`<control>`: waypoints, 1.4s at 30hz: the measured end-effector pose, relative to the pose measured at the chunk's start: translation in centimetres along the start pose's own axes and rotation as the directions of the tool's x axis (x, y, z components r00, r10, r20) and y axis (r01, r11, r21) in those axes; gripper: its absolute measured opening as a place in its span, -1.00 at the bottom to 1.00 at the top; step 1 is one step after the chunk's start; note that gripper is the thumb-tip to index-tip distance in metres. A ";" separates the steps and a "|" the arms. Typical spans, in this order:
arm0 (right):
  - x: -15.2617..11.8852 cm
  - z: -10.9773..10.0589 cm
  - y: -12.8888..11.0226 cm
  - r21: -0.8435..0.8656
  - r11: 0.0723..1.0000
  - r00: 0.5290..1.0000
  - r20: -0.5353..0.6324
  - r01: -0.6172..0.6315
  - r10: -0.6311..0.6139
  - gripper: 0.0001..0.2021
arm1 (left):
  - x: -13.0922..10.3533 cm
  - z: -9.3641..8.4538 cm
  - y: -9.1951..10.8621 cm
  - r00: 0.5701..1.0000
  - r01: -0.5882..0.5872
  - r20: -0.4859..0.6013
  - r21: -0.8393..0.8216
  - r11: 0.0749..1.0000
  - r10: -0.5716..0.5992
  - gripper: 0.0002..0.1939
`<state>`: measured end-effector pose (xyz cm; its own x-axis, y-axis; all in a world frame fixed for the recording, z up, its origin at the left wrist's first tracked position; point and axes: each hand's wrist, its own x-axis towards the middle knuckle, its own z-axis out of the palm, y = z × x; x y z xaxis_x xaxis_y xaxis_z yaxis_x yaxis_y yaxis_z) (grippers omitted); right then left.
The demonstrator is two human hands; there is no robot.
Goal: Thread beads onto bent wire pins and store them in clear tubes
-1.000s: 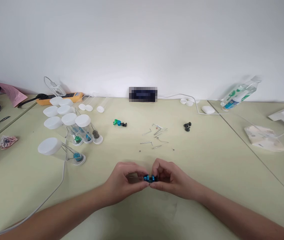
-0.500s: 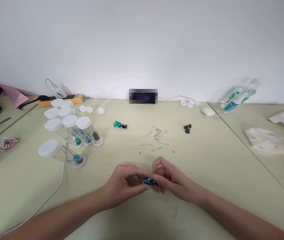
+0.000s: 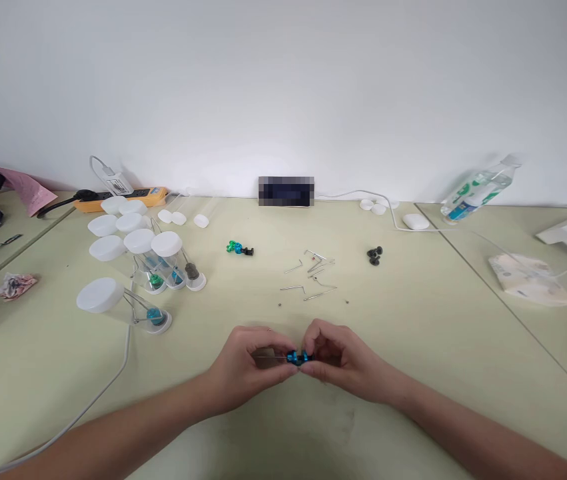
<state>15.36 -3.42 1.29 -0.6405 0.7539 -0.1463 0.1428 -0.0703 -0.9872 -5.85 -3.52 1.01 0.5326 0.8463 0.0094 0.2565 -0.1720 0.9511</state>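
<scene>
Low over the near part of the table, a small blue metal part (image 3: 293, 358) with a thin wire sticking out to the left is held between my two hands. My left hand (image 3: 246, 367) pinches its left end between thumb and fingers, the wire running back under the palm. On its right end, the thumb and curled fingers of my right hand (image 3: 346, 360) are closed, partly covering a dark piece there. Just beyond lie several bent metal wires (image 3: 313, 273), and farther left a few green, blue and black metal parts (image 3: 237, 249).
Clear tubes with white caps (image 3: 100, 295), holding coloured parts, stand at the left before an orange power strip (image 3: 150, 197). Black knob-like pieces (image 3: 374, 256) lie right of the wires. A white case (image 3: 416, 222), a cable and a leaning plastic bottle (image 3: 480, 190) are at the right.
My right hand has shifted its grip: the fingers have curled in and the thumb has dropped below the blue part. My left hand keeps its pinch almost unmoved.
</scene>
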 end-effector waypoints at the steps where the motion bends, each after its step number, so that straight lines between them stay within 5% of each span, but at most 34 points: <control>1: 0.0 0.0 -0.1 0.019 1.000 1.000 0.014 -0.009 0.008 -0.81 | 0.0 0.0 0.0 1.000 0.005 0.004 0.005 1.000 -0.005 -0.80; 42: 0.0 0.1 -0.5 -0.032 0.999 0.999 0.007 -0.037 0.037 -0.73 | 0.0 0.1 0.1 1.000 -0.007 -0.002 0.016 1.000 0.007 -0.81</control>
<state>15.21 -3.48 1.82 -0.6401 0.7461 -0.1836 0.1906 -0.0773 -0.9786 -5.78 -3.60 1.07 0.5331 0.8459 0.0163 0.2661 -0.1859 0.9458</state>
